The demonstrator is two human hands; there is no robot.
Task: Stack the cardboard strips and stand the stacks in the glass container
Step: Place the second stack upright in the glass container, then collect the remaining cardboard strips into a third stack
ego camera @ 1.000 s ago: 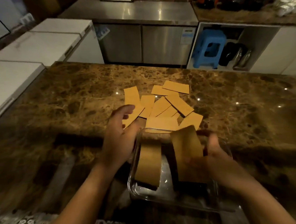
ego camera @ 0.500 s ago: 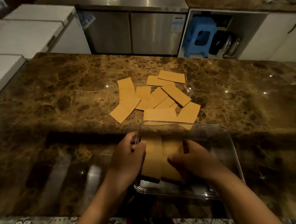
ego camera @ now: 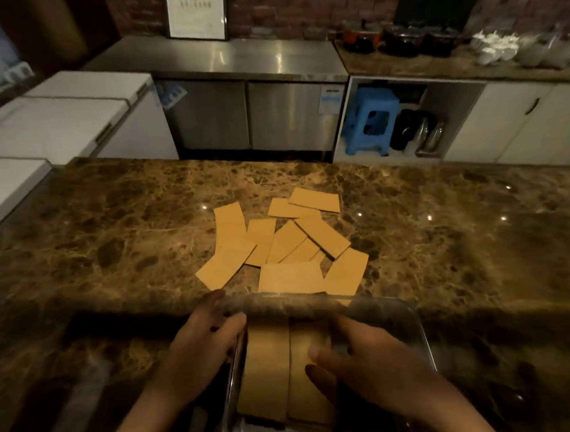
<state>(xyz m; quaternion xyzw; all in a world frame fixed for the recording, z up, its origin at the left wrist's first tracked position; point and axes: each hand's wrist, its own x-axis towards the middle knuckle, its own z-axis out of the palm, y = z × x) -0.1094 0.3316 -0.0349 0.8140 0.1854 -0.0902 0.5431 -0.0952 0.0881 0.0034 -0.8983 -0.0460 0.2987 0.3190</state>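
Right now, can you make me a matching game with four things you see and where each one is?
Things:
1. blue stool
2. loose cardboard strips
3. two cardboard stacks
4. left hand

Places:
A. inside the glass container
B. in the open white cabinet
C. at the container's left wall
D. flat on the marble counter

Pairs: 1-B, 2-D, 3-A, 4-C

Your left hand (ego camera: 201, 349) and right hand (ego camera: 367, 370) enter from six o'clock: bare, no gloves, rings or watch visible; your forearms are unsleeved to the frame edge.
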